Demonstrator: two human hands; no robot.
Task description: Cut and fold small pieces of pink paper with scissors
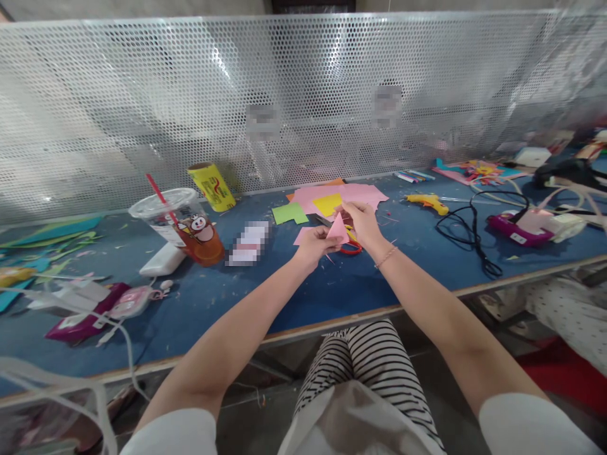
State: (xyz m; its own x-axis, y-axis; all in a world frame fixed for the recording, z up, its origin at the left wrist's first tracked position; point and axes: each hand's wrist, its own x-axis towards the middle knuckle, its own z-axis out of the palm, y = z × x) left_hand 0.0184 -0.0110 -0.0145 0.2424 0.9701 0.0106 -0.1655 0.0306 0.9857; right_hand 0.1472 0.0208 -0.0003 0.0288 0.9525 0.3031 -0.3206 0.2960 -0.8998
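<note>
Cartoon-printed cup (200, 230) and yellow roll (212, 188), lettering unreadable, on a blue desk (284, 303) before perforated metal (190, 95), left hand (313, 245) pinching folded pink paper (337, 232), right hand's (359, 222) grip unclear beside it.

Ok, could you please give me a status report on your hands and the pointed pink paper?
Left hand holding pointed pink paper; right hand close by its tip; scissors beside both hands, partly hidden.

We observe a small piece of pink paper (337, 231), triangular in outline, held raised near the middle of the scene, its narrow tip toward the far side.
</note>
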